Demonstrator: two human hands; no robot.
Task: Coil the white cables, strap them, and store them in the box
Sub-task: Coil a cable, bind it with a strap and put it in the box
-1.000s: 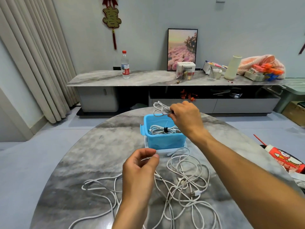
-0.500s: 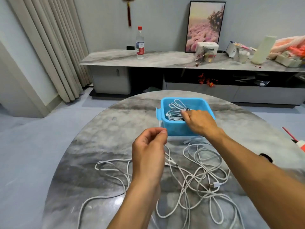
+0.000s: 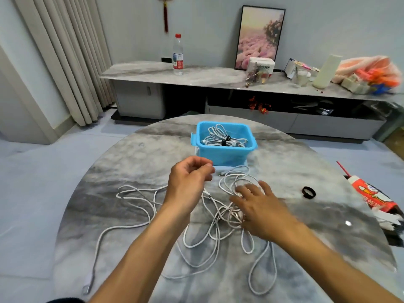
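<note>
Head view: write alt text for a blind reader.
Two bare hands reach over tangled white cables on a round marble table. Behind, a blue box holds strapped coils; a black strap lies right.

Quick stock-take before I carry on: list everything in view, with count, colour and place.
Box: one, blue, far middle of table.
Strapped cable coils: at least two, white, in the box.
Loose cables: tangled, count unclear, white, near half of table.
Strap: one, black loop, right side of table.
Table: one, grey marble, round.
Carton: one, red and white, table's right edge.
Bottle: one, clear, red cap, on the sideboard.
Picture: one, pink, against the wall.
Curtain: beige, left.
Left hand: fingers curled, over the cables; what it pinches is unclear.
Right hand: fingers spread on the tangle.
</note>
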